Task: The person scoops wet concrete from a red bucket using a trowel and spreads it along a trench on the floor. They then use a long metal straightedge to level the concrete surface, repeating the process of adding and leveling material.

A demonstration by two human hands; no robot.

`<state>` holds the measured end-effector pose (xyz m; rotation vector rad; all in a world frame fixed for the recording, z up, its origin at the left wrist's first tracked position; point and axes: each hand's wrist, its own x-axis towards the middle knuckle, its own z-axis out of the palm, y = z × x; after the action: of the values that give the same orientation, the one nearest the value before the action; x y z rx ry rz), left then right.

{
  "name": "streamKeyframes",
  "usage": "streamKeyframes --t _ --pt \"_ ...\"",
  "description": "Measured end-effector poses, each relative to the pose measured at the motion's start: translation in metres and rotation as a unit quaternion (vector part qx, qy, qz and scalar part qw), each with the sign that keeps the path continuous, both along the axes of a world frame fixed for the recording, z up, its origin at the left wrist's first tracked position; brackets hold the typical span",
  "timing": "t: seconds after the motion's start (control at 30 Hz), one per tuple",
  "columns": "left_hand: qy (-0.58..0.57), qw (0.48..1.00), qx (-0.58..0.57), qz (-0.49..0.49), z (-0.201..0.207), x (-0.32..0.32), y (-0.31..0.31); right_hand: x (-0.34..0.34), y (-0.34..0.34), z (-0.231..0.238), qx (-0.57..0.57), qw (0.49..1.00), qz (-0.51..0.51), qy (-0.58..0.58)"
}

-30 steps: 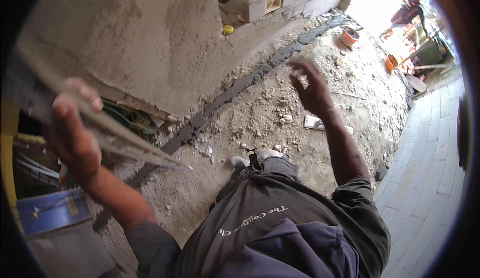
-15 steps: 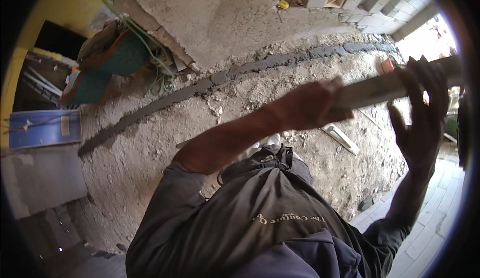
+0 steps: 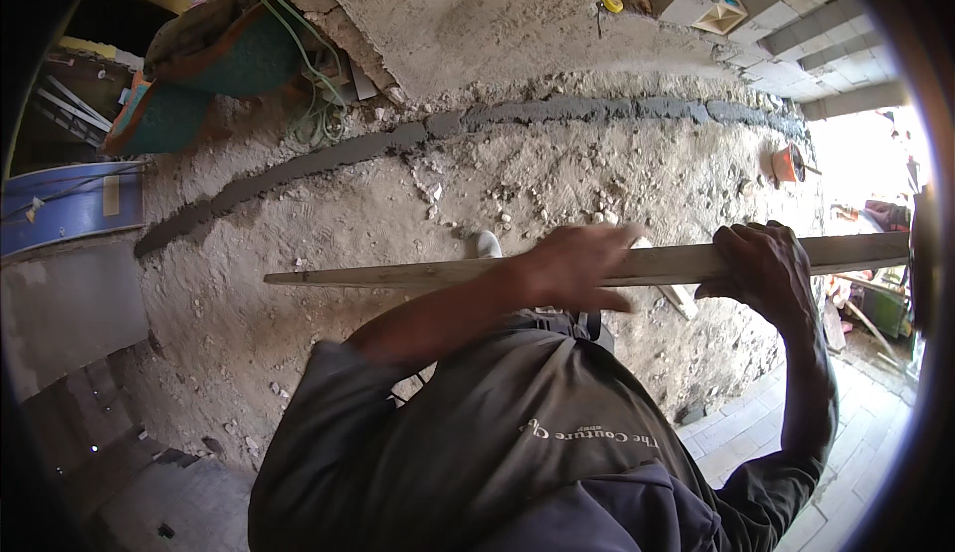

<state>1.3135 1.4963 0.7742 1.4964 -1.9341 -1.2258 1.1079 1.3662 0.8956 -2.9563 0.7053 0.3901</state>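
Observation:
A long, narrow wooden plank stretches almost level across in front of my body, above the rubble ground. Its thin left end shows fully, while the right end runs toward the picture's rim. My right hand is wrapped round the plank on its right part. Over the middle lies my left hand, its fingers stretched out and slightly blurred, the thumb spread below the plank's lower edge. Beyond the plank, a curving strip of wet grey mortar runs along the ground. A shoe shows just past the plank.
Grey blocks and a yellow tape measure are at the far right. An orange container stands near the mortar's right end. At left are a teal-and-orange tub, green hose and blue panel. A pale board lies behind the plank.
The plank has come down and nearer my body, and its left end now shows. My right hand has closed round it; my left hand has loosened from its grip.

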Motion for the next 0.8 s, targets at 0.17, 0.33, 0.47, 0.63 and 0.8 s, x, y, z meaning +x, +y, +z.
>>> streamKeyframes --t 0.17,0.33,0.47,0.63,0.8 --pt "-0.09 0.974 0.162 0.133 -0.093 0.148 0.101 0.008 -0.051 -0.019 -0.022 0.999 -0.012 -0.024" --pt "-0.095 0.95 0.218 0.202 -0.177 0.179 0.111 -0.004 -0.112 -0.088 0.007 0.997 0.028 -0.07" --pt "-0.125 0.948 0.192 0.22 -0.2 0.166 0.062 -0.006 -0.181 -0.129 0.008 0.997 0.029 -0.072" --pt "-0.177 0.941 0.198 0.212 -0.211 0.159 -0.026 -0.028 -0.294 -0.223 0.065 0.993 0.014 -0.093" --pt "-0.27 0.901 0.203 0.273 -0.249 0.147 -0.087 -0.019 -0.402 -0.33 0.135 0.989 0.007 -0.061"
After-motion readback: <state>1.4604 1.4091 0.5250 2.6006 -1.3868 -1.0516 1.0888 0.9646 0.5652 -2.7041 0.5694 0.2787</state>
